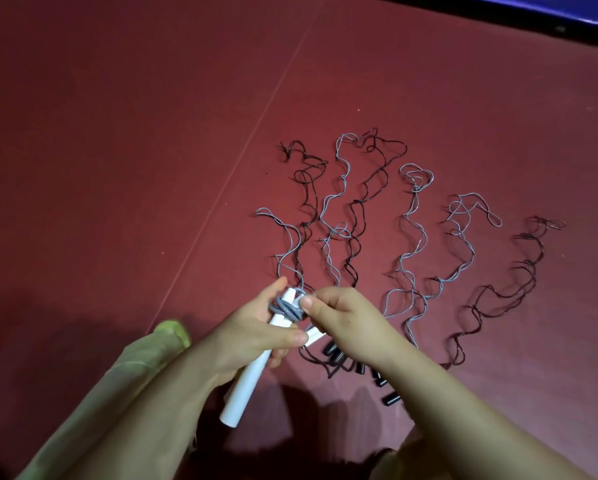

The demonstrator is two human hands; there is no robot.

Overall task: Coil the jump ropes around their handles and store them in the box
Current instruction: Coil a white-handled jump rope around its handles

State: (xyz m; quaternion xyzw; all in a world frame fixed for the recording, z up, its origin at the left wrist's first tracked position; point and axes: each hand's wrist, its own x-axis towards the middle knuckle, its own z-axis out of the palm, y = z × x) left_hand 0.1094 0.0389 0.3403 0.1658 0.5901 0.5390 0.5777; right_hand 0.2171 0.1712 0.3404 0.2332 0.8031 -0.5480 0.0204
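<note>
**A:** What sits farthest left?

**B:** A pale green sleeve [131, 375] at the lower left, above a dark red floor [117, 133]. The left hand [256, 337] is curled around white handles [256, 368]; two tips show at the top and one long shaft runs down below the palm.

**A:** And the rope?

**B:** A grey rope [285, 308] is looped a few turns around the handles near their tops. The right hand [346, 323] pinches it between thumb and forefinger, just beside the coil.

**A:** What lies further right?

**B:** Loose ropes spread in wavy lines on the floor: about four grey ropes [408, 244] and about three black ropes [498, 306]; they overlap, so the count is uncertain. Black handles [339, 358], at least five, lie clustered under the right wrist. A blue edge [550, 8] crosses the top right corner.
</note>
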